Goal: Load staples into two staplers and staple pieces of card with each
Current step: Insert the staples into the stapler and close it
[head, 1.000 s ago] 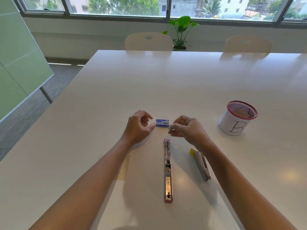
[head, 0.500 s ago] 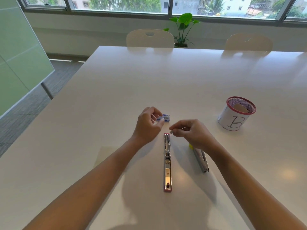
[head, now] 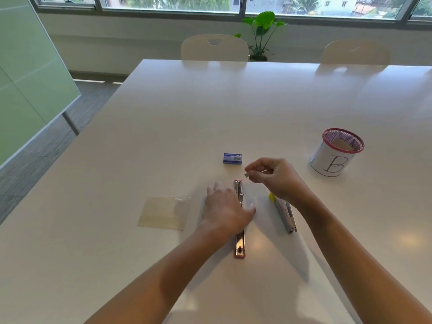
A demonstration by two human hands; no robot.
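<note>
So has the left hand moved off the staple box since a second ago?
Yes. The left hand came back toward the person, from the blue staple box onto the opened red stapler.

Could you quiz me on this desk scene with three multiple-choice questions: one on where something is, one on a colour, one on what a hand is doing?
1. Where is the piece of card?
A. in the cup
B. flat on the table, left of the left hand
C. under the staple box

2. What colour is the staple box?
A. blue
B. green
C. black

3. What is the right hand doing?
A. lying flat
B. gripping the cup
C. pinching a strip of staples

Answers: 1 B, it lies on the table beside the left hand. 2 A, its faces are blue. 3 C, a small grey strip of staples shows at the fingertips.
</note>
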